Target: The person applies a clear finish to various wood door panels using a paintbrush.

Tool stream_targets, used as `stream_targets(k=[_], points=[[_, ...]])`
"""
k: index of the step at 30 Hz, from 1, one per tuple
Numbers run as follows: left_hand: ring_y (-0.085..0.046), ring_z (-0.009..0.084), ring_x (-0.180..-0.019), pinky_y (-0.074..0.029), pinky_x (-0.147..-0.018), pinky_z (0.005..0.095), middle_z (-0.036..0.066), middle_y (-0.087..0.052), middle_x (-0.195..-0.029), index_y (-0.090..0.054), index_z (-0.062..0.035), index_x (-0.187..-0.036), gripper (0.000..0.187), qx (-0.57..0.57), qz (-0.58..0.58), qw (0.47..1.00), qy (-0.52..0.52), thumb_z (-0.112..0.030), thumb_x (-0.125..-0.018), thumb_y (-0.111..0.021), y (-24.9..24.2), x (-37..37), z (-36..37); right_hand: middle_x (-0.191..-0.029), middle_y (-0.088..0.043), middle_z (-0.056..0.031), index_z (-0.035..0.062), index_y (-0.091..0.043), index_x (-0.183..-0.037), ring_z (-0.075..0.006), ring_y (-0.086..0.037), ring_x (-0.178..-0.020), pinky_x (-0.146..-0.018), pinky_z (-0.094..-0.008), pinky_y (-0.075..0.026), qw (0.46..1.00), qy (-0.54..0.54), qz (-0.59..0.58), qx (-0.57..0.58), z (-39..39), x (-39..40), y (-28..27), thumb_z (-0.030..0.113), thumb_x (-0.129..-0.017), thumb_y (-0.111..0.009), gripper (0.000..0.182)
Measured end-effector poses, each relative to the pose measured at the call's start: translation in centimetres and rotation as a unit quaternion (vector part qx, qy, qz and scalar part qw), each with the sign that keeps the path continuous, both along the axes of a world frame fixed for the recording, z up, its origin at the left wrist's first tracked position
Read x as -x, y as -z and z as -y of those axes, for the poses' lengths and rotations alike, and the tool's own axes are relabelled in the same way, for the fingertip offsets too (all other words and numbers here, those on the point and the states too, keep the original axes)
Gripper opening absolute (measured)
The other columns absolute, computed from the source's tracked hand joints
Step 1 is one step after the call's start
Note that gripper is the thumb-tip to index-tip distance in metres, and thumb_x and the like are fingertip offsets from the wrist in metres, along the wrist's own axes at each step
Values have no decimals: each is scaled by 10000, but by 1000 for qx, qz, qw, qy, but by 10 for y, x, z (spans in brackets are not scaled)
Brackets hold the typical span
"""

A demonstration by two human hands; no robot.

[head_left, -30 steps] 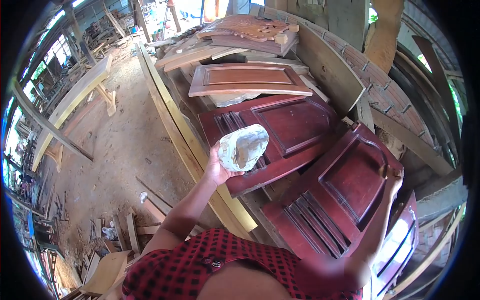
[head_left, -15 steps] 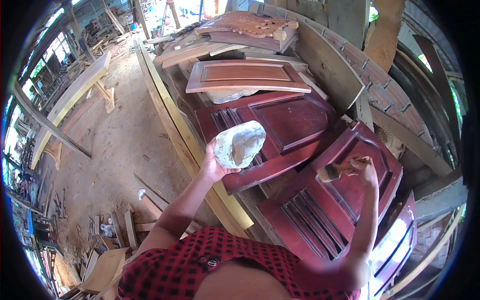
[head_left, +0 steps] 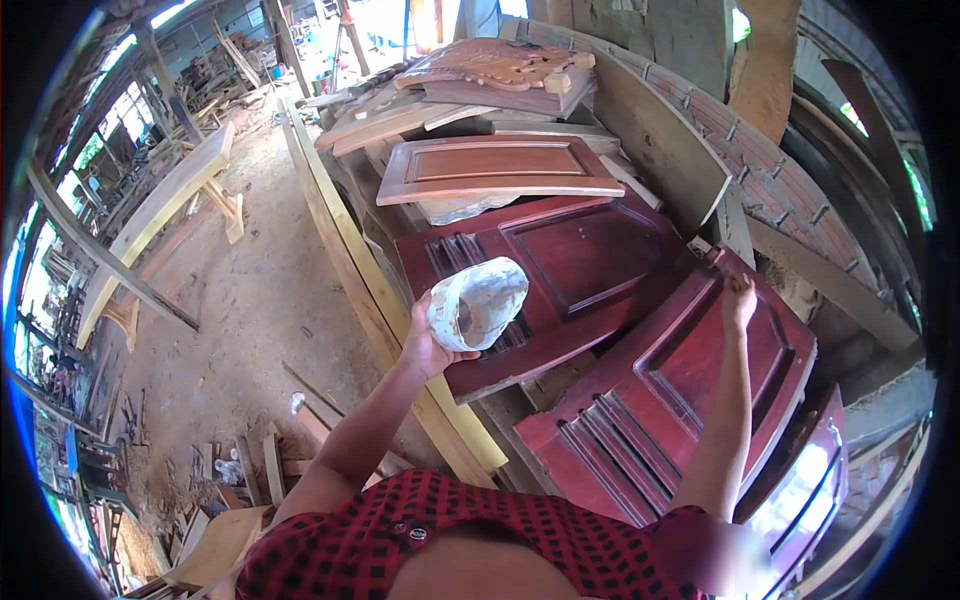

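My left hand (head_left: pixel 436 335) grips a whitish, stained container (head_left: pixel 482 304) by its side, its open mouth tilted toward me, over the middle dark red panel (head_left: pixel 590 250). Farther right, my right hand (head_left: pixel 739 298) is closed near the upper end of the right dark red panel (head_left: pixel 690 370). The brush it held a moment earlier cannot be made out now. Both dark panels have a raised frame and a set of parallel grooves. Behind them lies a lighter brown panel (head_left: pixel 500 168).
Long yellowish beams (head_left: pixel 370 300) run along the left of the panels. A carved wooden piece (head_left: pixel 490 65) tops the pile behind. At left stands a wooden bench (head_left: pixel 160 215). Offcuts (head_left: pixel 272 465) lie on the floor at lower left. A brick wall (head_left: pixel 775 185) curves at right.
My right hand has moved up and away, to the far end of the right panel, and the brush has gone from sight. My left hand still holds the container, slightly lower in view.
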State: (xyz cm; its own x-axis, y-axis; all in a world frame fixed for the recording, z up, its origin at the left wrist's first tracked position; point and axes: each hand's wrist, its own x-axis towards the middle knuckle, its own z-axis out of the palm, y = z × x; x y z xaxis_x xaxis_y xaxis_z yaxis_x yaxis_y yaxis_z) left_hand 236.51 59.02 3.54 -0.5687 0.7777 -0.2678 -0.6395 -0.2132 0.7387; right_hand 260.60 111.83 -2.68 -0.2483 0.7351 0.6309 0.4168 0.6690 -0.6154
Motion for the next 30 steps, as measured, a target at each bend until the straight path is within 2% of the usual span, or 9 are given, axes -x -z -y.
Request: stream_targets(k=[3,10,17,22,24,26,27,29,30], points=[[-620,269,-978,-557,-647,445,56,-573,-1189,-461,-199,-1284,705,4,9,1000,18,-704,-807,-347,1,1,-1,-915,-618,-130,97,-673,-933,-314,-619,-823,-731,-384,-494,991,-33,129,-7,31,-1,-2,106,-781,-627,159],[-585,469,-937,-539,-730,499,185,-487,-1276,-361,-113,-1355,791,-96,39,992,66,-665,-800,-472,9,0,-2,-810,-671,-116,3,-673,-905,-220,-645,-738,-697,-338,-495,929,-320,79,168,153,-34,-67,122,-790,-637,169],[-620,434,-871,-560,-668,466,153,-575,-1152,-429,-107,-1297,792,6,31,999,1,-682,-758,-511,8,-11,-7,-746,-661,-109,-42,-648,-888,-164,-647,-590,-500,-252,-528,876,-171,-79,445,124,-138,-87,126,-779,-668,201],[-626,412,-851,-544,-670,456,147,-596,-1104,-463,-100,-1260,764,35,11,999,-22,-681,-767,-505,8,-13,-6,-717,-658,-74,9,-670,-821,-133,-634,-599,-526,-245,-498,973,-3,-7,230,40,-231,-63,120,-784,-658,117],[-628,404,-852,-538,-677,453,123,-602,-1099,-474,-115,-1249,742,44,9,999,-15,-676,-766,-512,8,-13,-6,-627,-615,-36,12,-669,-822,-124,-591,-538,-467,-250,-448,969,50,-106,219,64,-221,-76,130,-803,-670,120],[-630,396,-848,-539,-684,452,100,-606,-1094,-477,-137,-1248,722,28,4,999,-22,-670,-764,-520,9,-13,-8,-660,-629,-40,26,-669,-809,-124,-580,-564,-540,-274,-461,991,61,56,106,72,-219,-66,140,-813,-669,114],[-629,389,-859,-537,-695,457,86,-602,-1108,-476,-152,-1249,706,25,15,999,-18,-662,-763,-529,9,-13,-7,-726,-643,-56,45,-672,-819,-159,-605,-636,-597,-291,-479,992,23,127,5,87,-217,-67,151,-798,-682,109],[-626,387,-874,-535,-704,462,87,-595,-1122,-473,-152,-1252,708,27,24,999,-23,-659,-762,-533,10,-11,-6,-848,-620,-137,88,-655,-843,-334,-613,-810,-722,-420,-491,968,34,247,40,120,-212,-63,215,-781,-610,148],[-623,386,-889,-534,-713,467,87,-588,-1135,-470,-151,-1255,709,32,32,998,-35,-656,-761,-538,10,-10,-7,-825,-615,-141,91,-643,-810,-324,-616,-813,-724,-426,-491,961,24,266,70,156,-203,-86,218,-774,-611,136]])
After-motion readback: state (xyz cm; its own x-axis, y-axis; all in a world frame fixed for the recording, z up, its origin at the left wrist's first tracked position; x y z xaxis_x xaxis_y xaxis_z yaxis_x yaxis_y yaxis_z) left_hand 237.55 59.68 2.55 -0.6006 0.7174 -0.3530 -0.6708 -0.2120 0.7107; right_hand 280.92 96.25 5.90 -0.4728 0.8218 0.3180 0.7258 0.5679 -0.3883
